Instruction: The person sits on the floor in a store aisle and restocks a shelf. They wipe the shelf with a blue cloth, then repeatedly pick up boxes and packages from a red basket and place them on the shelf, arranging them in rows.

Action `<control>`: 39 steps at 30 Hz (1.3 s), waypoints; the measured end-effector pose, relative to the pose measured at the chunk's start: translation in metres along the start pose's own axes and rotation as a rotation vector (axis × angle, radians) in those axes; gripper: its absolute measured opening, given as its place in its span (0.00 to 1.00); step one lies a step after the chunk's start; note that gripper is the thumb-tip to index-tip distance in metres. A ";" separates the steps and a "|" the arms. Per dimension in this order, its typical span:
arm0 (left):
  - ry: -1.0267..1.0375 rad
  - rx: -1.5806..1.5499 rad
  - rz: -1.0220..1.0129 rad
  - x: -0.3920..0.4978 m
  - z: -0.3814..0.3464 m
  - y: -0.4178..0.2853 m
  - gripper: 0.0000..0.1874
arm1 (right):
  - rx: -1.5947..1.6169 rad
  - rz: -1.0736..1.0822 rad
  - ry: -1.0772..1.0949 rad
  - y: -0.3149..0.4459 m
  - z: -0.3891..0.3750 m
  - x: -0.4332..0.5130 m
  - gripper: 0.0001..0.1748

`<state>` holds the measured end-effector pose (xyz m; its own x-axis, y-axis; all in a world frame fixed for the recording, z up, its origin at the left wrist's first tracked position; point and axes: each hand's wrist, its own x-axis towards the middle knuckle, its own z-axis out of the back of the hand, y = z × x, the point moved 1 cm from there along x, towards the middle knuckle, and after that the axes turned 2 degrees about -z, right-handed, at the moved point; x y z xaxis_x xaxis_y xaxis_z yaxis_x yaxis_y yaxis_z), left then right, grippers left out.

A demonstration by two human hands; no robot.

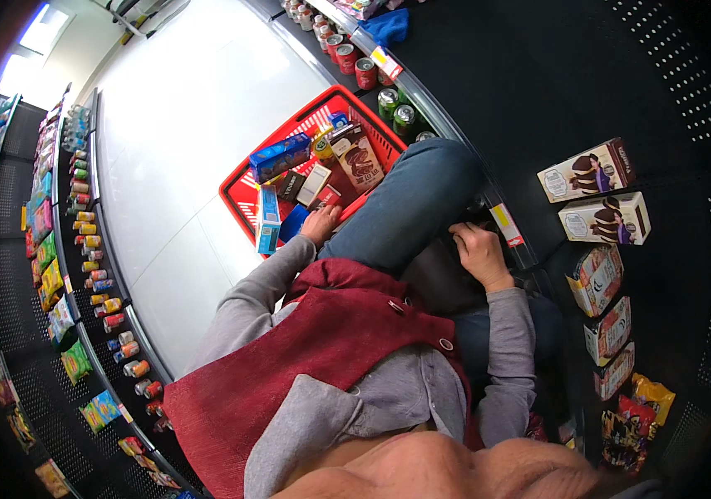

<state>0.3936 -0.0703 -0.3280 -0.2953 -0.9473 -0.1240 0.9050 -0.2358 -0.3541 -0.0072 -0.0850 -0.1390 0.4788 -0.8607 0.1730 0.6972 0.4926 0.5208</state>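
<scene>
My left hand (322,224) is at the near side of a red plastic shopping basket (240,201), beside a small red-and-white box (325,197). Whether its fingers grip the box or the rim cannot be told. Inside the basket are a brown-and-cream snack carton (358,161), a blue biscuit pack (280,156), a light-blue-and-white box (267,221) and other small boxes. My right hand (480,252), fingers bent, is beside the lower shelf, beyond my raised knee. A dark area hides what its fingertips touch.
Red drink cans (365,73) and green cans (403,118) line the low shelf. Above it, a black shelf holds cream cartons (605,218), pizza-style boxes (608,330) and snack bags (652,399). A blue cloth (386,27) lies farther along. Stocked shelves (75,287) stand across the white aisle floor (174,156).
</scene>
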 end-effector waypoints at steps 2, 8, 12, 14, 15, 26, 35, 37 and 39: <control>-0.008 0.071 0.018 0.013 -0.018 0.010 0.08 | -0.021 0.003 -0.033 0.002 -0.004 -0.008 0.08; -0.062 0.056 0.104 0.007 -0.016 0.017 0.06 | 0.095 -0.124 -0.039 0.012 -0.032 -0.025 0.09; -0.055 0.109 0.146 0.028 -0.006 0.035 0.07 | 0.067 -0.145 0.053 0.004 -0.059 -0.045 0.07; -0.048 0.127 0.181 0.040 -0.011 0.043 0.08 | 0.099 -0.216 0.093 -0.010 -0.068 -0.062 0.07; -0.015 0.132 0.168 0.045 -0.016 0.045 0.09 | 0.122 -0.259 0.114 -0.020 -0.070 -0.073 0.08; -0.029 0.057 0.317 0.124 0.006 0.165 0.18 | -0.030 -0.611 0.734 -0.048 -0.209 -0.115 0.22; 0.005 0.116 0.268 0.129 -0.008 0.178 0.20 | 0.362 -0.583 0.636 -0.043 -0.274 -0.167 0.31; -0.005 0.153 0.274 0.130 -0.004 0.177 0.20 | 0.340 -0.584 0.668 -0.042 -0.279 -0.163 0.31; 0.026 0.191 0.298 0.130 -0.002 0.175 0.19 | 0.320 -0.573 0.691 -0.038 -0.281 -0.158 0.31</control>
<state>0.5130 -0.2339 -0.4083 -0.0153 -0.9753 -0.2202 0.9928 0.0114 -0.1194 0.0408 0.0686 -0.4206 0.3903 -0.6431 -0.6588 0.7937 -0.1276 0.5948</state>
